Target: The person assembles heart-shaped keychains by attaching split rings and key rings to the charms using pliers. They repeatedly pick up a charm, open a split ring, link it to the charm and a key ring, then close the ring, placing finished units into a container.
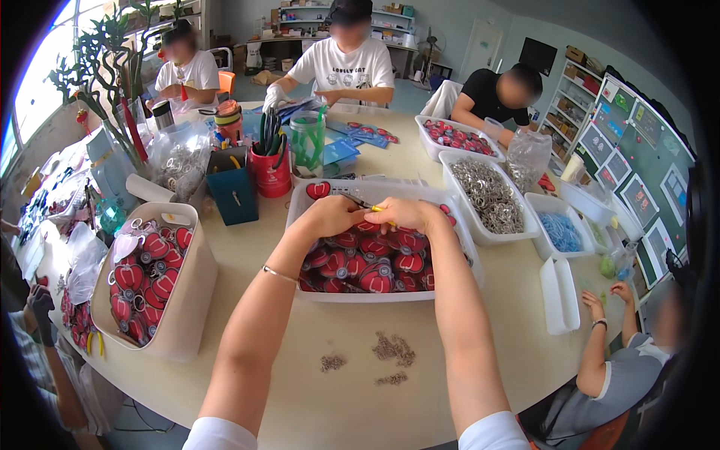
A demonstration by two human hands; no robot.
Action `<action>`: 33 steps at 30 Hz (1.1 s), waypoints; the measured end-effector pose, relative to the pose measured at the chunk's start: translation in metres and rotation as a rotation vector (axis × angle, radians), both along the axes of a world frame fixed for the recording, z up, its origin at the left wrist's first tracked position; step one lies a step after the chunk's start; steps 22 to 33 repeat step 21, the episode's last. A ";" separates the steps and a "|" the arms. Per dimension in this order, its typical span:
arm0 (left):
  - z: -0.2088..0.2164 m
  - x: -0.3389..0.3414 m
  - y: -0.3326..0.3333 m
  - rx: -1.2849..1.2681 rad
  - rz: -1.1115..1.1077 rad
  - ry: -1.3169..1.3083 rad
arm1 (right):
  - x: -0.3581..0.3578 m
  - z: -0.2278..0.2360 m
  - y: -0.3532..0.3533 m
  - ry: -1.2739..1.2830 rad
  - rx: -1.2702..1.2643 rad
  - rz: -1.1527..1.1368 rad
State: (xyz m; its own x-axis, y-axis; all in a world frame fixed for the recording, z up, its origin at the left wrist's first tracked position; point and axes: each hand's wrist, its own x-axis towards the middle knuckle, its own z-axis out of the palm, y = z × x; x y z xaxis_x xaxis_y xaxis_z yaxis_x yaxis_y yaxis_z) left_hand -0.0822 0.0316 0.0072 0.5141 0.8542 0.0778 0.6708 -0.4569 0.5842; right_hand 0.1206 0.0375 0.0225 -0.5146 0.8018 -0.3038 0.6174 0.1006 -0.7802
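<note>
Both my hands are over a white plastic tub (384, 295) full of red and black heart-like tags (378, 274) with metal rings. In my right hand (411, 214) is a pair of pliers with yellow handles (388, 220); its dark metal end slants toward my left hand. My left hand (331, 217) is closed, its fingertips pinched together close to the pliers. What those fingers hold is too small and covered to make out. Nearer me, several small piles of tiny metal rings (394, 348) lie on the table (315, 405).
At left stands a beige bin (199, 300) of red tags. Behind the tub are a red tool cup (270, 174) and a dark teal holder (232, 191). At right are white tubs of metal rings (487, 196) and blue pieces (561, 232), plus a narrow white tray (559, 296). Several people sit around.
</note>
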 end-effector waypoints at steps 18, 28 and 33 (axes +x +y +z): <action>-0.038 -0.014 -0.146 0.647 0.144 0.019 | 0.000 -0.038 -0.118 0.318 0.900 -0.436; -0.033 -0.019 -0.136 0.622 0.142 0.080 | -0.009 -0.041 -0.120 0.456 0.985 -0.470; -0.033 -0.019 -0.136 0.622 0.142 0.080 | -0.009 -0.041 -0.120 0.456 0.985 -0.470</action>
